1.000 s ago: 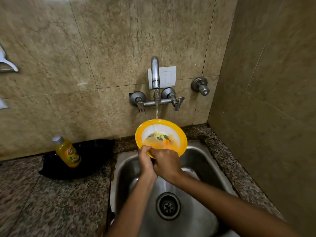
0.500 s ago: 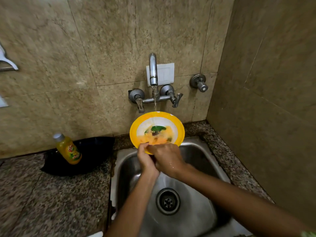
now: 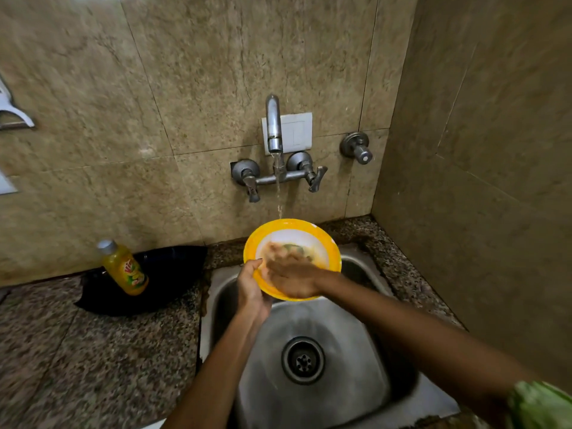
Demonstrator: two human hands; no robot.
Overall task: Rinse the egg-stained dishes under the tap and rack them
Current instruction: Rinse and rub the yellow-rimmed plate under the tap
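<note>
Fingers (image 3: 258,266) of the left hand (image 3: 252,292) are gripping the stained yellow plate (image 3: 328,243) below the tap (image 3: 274,125); right hand (image 3: 291,277), fingers blurred, is lying inside it.

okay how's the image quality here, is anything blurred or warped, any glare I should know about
Head view: the right hand rubbing inside the yellow-rimmed plate is motion-smeared, so the residue is unclear; the left hand gripping the rim is sharper; the tiled wall's left edge looks streaked; wide-angle bending curves the tile seams; soft highlights sit on the steel sink basin and chrome tap spout; lighting dim, warm.
</note>
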